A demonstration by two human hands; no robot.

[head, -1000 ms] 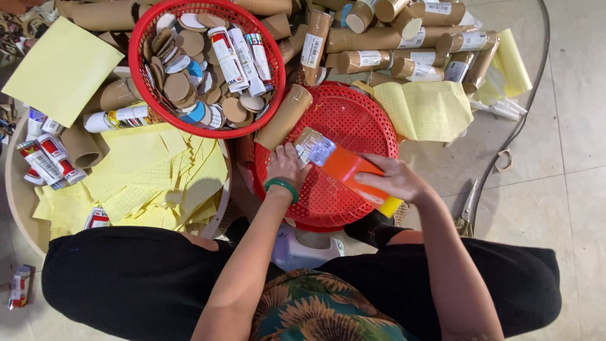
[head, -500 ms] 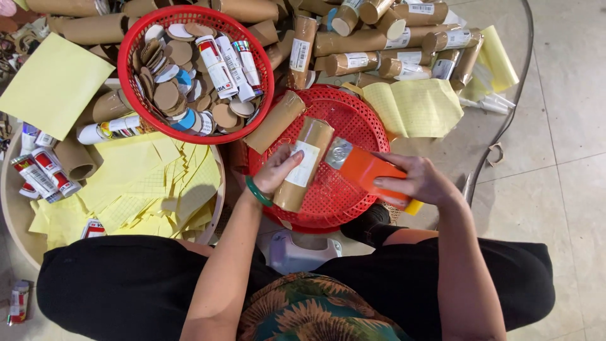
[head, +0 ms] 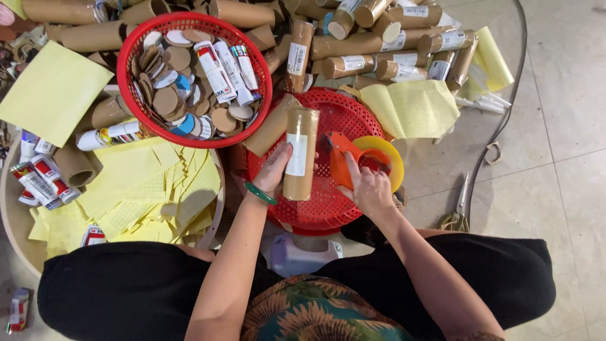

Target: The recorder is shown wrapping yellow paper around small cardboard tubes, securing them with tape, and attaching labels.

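Yellow paper sheets [head: 136, 189] are lying at the far left beside a red basket [head: 252, 57] of cardboard discs and tubes. The left hand [head: 276, 172] is wrapping around a brown cardboard tube [head: 300, 155], holding it over an upturned red basket [head: 341, 120]. The tube looks light, stiff yet crushable, best held mid-length. The right hand [head: 367, 188] is closing on an orange tape dispenser [head: 360, 158] just beside it.

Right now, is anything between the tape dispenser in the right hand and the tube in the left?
Nothing visible. The left hand holds the tube over the red tray; the right hand holds the tape dispenser right beside it, with only a narrow open gap between.
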